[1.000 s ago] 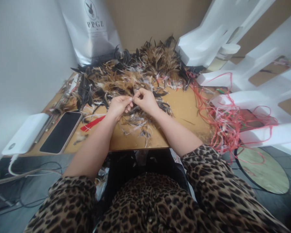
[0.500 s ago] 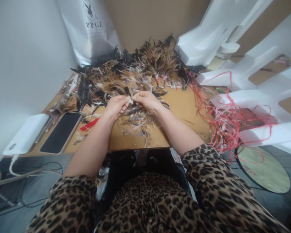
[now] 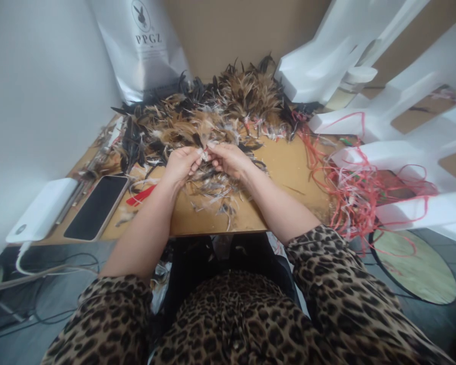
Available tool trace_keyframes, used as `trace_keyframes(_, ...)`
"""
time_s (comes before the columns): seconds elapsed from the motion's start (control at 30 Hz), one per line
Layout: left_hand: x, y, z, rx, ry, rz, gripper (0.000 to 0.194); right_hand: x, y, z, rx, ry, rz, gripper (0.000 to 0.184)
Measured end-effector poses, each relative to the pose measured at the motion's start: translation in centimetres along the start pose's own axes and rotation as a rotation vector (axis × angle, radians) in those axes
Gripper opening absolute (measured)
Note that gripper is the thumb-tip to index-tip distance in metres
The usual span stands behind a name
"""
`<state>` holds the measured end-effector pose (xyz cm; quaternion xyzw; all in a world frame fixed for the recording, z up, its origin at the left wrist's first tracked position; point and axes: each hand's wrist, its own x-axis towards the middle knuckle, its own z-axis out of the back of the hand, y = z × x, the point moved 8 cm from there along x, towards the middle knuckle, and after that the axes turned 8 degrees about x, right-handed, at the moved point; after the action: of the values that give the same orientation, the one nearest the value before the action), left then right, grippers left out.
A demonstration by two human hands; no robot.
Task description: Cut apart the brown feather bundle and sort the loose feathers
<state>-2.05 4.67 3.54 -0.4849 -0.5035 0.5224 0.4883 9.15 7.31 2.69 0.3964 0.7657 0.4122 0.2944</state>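
My left hand (image 3: 183,165) and my right hand (image 3: 230,158) meet over the middle of the table, fingertips almost touching. Both pinch a small bundle of feathers (image 3: 204,155) at its pale quill ends, where a bit of red shows. The bundle's brown tips blend into the pile of brown and black feathers (image 3: 197,119) behind, so its outline is unclear. Under my hands lie loose feather scraps and white quills (image 3: 213,187). A red flat strip (image 3: 141,194) rests beside my left wrist.
A phone (image 3: 97,207) and a white power bank (image 3: 41,209) with a cable lie at the left. Tangled red string (image 3: 353,195) hangs over the table's right edge near white plastic (image 3: 399,154). A silver bag (image 3: 148,56) stands behind; a round stool seat (image 3: 416,266) is lower right.
My right hand's fingers have shifted slightly and spread a little around the bundle, and some red now shows at the quills. My left hand keeps its pinch.
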Motion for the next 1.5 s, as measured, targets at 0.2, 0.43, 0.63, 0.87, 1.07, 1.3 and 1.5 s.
trace_keyframes(0.2, 0.3, 0.1, -0.2, -0.021, 0.042, -0.058, 0.029, 0.1, 0.2, 0.1, -0.005, -0.002, 0.06, 0.032)
trace_keyframes(0.43, 0.1, 0.0, -0.3, -0.064, 0.03, -0.024, 0.031, 0.0, -0.7, -0.3, 0.095, 0.034, -0.042, 0.025)
trace_keyframes(0.63, 0.1, -0.2, -0.6, -0.071, 0.06, -0.068, 0.032, -0.1, -0.8, -0.3, 0.173, 0.005, -0.04, 0.028)
trace_keyframes(0.87, 0.3, 0.1, -0.4, -0.07, 0.033, -0.087, 0.031, -0.4, 0.3, 0.4, 0.025, -0.156, 0.16, 0.023)
trace_keyframes(1.07, 0.4, 0.7, -0.3, -0.051, -0.003, -0.037, 0.03, -0.9, 1.8, 0.0, -0.298, -0.175, 0.439, 0.016)
trace_keyframes(1.3, 1.0, 1.5, 0.1, 0.142, -0.023, -0.087, 0.031, -1.3, 2.1, 0.0, -0.632, -0.218, 0.592, 0.008)
trace_keyframes(1.5, 0.5, 0.7, -0.2, 0.3, 0.001, -0.145, 0.031, -2.4, 3.2, -0.9, -0.815, -0.232, 0.663, 0.006)
